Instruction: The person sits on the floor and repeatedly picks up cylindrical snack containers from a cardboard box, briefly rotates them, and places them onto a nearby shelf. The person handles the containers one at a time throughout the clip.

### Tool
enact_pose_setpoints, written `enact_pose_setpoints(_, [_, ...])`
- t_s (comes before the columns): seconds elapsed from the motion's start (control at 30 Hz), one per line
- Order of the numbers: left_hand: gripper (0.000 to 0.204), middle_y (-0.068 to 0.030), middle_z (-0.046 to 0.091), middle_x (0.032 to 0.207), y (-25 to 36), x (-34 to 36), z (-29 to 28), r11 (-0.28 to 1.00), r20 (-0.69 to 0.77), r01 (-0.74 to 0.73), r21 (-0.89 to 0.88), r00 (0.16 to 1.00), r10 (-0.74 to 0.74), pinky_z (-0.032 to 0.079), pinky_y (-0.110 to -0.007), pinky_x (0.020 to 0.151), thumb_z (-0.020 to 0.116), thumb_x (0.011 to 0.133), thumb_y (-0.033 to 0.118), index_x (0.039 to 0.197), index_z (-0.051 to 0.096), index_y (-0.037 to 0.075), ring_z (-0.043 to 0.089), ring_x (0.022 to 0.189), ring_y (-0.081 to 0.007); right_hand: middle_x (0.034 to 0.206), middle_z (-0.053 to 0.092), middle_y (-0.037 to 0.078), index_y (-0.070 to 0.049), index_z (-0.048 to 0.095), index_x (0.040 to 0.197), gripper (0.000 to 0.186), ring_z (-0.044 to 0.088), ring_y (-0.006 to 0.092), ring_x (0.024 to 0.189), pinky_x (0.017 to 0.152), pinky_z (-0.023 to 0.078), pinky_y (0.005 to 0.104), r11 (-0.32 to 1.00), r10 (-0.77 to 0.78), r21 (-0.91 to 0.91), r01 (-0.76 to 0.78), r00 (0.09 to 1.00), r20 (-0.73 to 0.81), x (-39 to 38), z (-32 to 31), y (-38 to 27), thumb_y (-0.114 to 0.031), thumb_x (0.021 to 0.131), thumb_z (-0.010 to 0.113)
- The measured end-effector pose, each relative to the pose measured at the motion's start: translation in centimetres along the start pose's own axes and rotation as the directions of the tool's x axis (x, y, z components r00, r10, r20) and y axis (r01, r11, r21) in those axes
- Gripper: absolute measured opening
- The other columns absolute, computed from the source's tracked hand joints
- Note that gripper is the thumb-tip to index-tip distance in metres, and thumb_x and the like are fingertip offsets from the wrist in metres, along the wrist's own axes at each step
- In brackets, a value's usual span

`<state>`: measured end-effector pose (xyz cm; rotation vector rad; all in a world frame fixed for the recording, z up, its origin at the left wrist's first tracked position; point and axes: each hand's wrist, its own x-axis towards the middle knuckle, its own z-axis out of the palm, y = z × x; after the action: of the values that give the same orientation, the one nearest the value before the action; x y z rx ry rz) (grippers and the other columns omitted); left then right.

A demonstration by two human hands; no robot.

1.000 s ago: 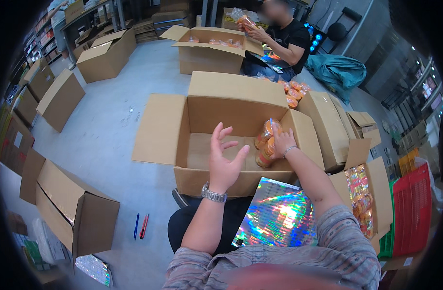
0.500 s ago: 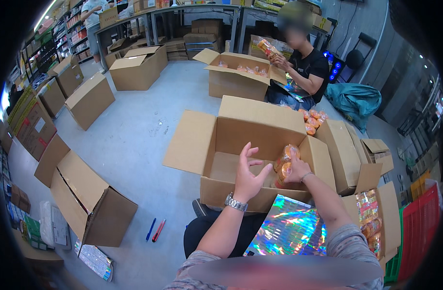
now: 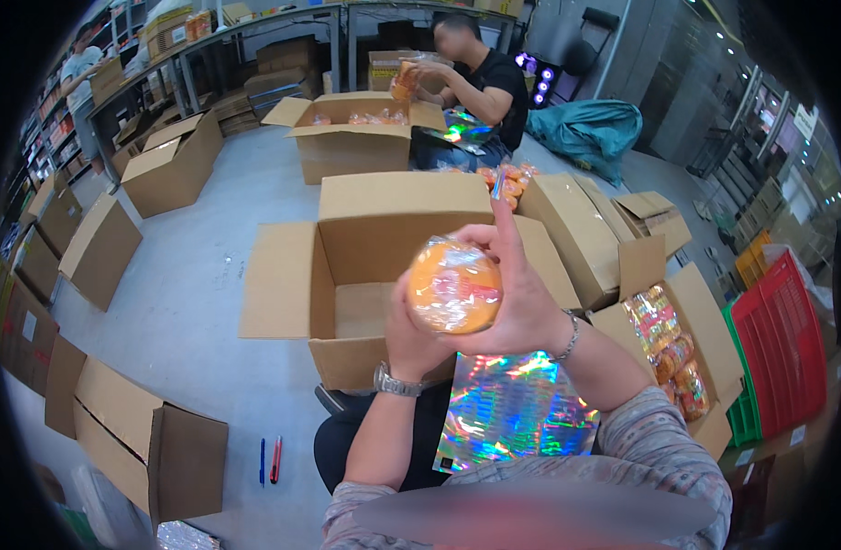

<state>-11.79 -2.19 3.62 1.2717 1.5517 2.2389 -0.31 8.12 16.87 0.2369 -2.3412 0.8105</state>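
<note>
A grey concrete floor (image 3: 191, 275) fills the left, metal shelving (image 3: 255, 37) runs along the top, lit brightly.

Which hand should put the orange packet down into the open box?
Probably the right hand: it wraps over the orange packet from the top and side. The left hand only props it from underneath. The open box sits straight ahead of both.

round orange wrapped packet (image 3: 454, 285), held upright, both hands
</note>
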Motion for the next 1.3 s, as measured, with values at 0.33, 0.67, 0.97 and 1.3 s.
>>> enact_pose_setpoints(0.33, [0.089,-0.0090,0.058,0.137,-1.4,-2.4,-0.9,0.532,0.044,0.168,-0.830,0.970,-0.238,0.051,-0.041,0.106,0.087,0.078,0.036,0.148,0.041,0.005,0.060,0.125,-0.0250,0.151,0.043,0.024,-0.012,-0.015,0.164,0.135,0.050,0.0364,0.138,0.111,0.045,0.0492,0.502,0.613,0.754,-0.424,0.789,0.036,-8.6,6.2,1.6,-0.030,0.080,0.089])
enact_pose_setpoints(0.67, [0.094,-0.0159,0.059,0.140,-2.3,-1.1,-3.9,0.412,0.042,0.168,-0.896,0.954,-0.298,0.052,-0.048,0.107,0.071,0.084,0.063,0.149,0.042,0.003,0.060,0.127,-0.0309,0.131,0.052,0.017,-0.001,0.024,0.154,0.114,0.059,0.0283,0.119,0.099,0.052,0.0396,0.984,0.174,0.014,-0.177,0.947,-0.269,-9.5,8.3,1.9,-0.022,0.066,0.094])
enact_pose_setpoints(0.97, [0.099,-0.0201,0.056,0.142,-1.8,-0.2,-5.5,0.305,0.115,0.134,-0.943,0.990,-0.080,0.054,-0.049,0.104,0.077,0.081,0.055,0.156,0.035,0.005,0.061,0.125,-0.0325,0.137,0.046,0.017,0.000,0.040,0.142,0.110,0.056,0.0281,0.121,0.103,0.048,0.0415,0.989,0.096,0.131,-0.062,0.960,-0.264,-11.3,7.6,1.4,-0.032,0.057,0.101])
enact_pose_setpoints(1.3, [0.125,-0.0254,0.052,0.143,-1.4,-1.0,-4.6,0.036,0.232,0.229,-0.973,0.962,0.143,0.057,-0.050,0.095,0.084,0.071,0.054,0.165,0.014,0.012,0.063,0.116,-0.0381,0.090,0.065,-0.002,-0.004,0.062,0.101,0.015,0.059,0.0032,0.081,0.072,0.050,0.0228,0.438,0.512,0.627,-0.644,0.752,0.415,-6.7,4.1,-2.2,-0.017,0.100,0.070])
